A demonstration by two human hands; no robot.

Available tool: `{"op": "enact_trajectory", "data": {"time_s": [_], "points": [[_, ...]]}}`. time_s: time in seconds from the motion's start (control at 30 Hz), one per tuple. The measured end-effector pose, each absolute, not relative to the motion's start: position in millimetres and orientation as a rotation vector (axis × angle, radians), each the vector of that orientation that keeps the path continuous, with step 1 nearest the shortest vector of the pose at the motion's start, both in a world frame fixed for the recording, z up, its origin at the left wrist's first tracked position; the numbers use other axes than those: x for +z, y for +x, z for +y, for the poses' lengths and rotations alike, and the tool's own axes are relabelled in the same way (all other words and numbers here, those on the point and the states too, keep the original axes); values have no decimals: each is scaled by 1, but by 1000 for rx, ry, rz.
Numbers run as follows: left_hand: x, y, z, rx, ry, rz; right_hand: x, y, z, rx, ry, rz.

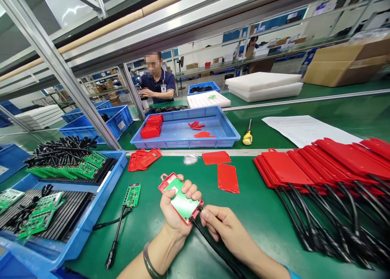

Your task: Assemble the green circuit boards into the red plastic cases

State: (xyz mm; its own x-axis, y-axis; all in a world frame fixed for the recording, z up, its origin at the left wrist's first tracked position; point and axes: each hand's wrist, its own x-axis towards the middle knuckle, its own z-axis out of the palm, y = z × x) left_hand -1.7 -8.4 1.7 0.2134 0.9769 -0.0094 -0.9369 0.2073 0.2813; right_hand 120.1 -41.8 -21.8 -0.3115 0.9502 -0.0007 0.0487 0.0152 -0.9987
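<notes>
My left hand (175, 214) is wrapped round a red plastic case half (165, 182) with a green circuit board (184, 202) lying in it, tilted in front of me. Two black cables (210, 242) leave the case at its lower end. There the fingers of my right hand (224, 224) pinch one black cable close to the case edge. To the left on the bench lies another circuit board (132, 195) with black cables attached. Two flat red cover plates (228, 178) rest beyond my hands, beside a small clear plastic bag (190, 159) and several red case halves (143, 160).
A blue bin (120, 165) on the left holds boards with cables. Stacked red cases (289, 169) with trailing cables fill the right side. Behind are a shallow blue tray (179, 128), a yellow screwdriver (248, 136) and a paper sheet (307, 128). A person (160, 82) works across the bench.
</notes>
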Motion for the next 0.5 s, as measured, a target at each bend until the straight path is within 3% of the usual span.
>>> {"op": "enact_trajectory", "data": {"time_s": [0.1, 0.27, 0.5], "points": [[4, -2, -9, 1334, 244, 220, -20, 123, -40, 1214, -1057, -1625], [9, -2, -12, 1369, 349, 195, -28, 108, -50, 1674, -955, -1116], [12, -10, -7, 1272, 505, 221, -15, 119, -39, 1613, -937, -1329]]}}
